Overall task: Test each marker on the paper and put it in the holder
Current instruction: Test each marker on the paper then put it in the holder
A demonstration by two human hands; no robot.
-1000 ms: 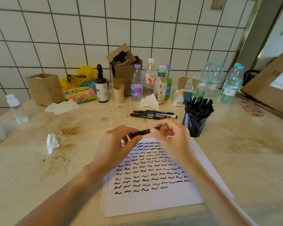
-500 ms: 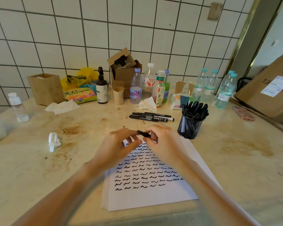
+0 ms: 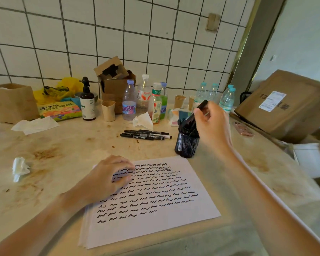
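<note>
**Marker held over the mesh holder**

Nearest, a stack of white paper sheets (image 3: 155, 228) covered in rows of black squiggles, lying close to the front edge of the stained beige stone desk (image 3: 63, 145). Resting on the sheet's upper left corner, the left hand (image 3: 107, 180), fingers relaxed and loosely spread, holding nothing. Left of it, a crumpled white tissue (image 3: 19, 168) on brown stains, with bare desk around.

Just beyond the paper's far right corner, a black wire-mesh pen holder (image 3: 186, 146), packed with black markers. Directly above its rim, the right hand (image 3: 213, 124), fingers pinched on a black capped marker (image 3: 202, 104), tilted, lower end among the others. Left of the holder, well apart from the paper, a small group of black markers (image 3: 146, 134) lying flat, side by side.

Farther back, a row of clear plastic drink bottles (image 3: 144, 100), beige paper cups (image 3: 108, 112), a dark brown pump bottle (image 3: 87, 102), an open brown cardboard box (image 3: 115, 80) and a brown paper bag (image 3: 11, 102) against the white tiled wall (image 3: 118, 34). At far right, a large tilted cardboard carton (image 3: 284, 106) with a white label.
</note>
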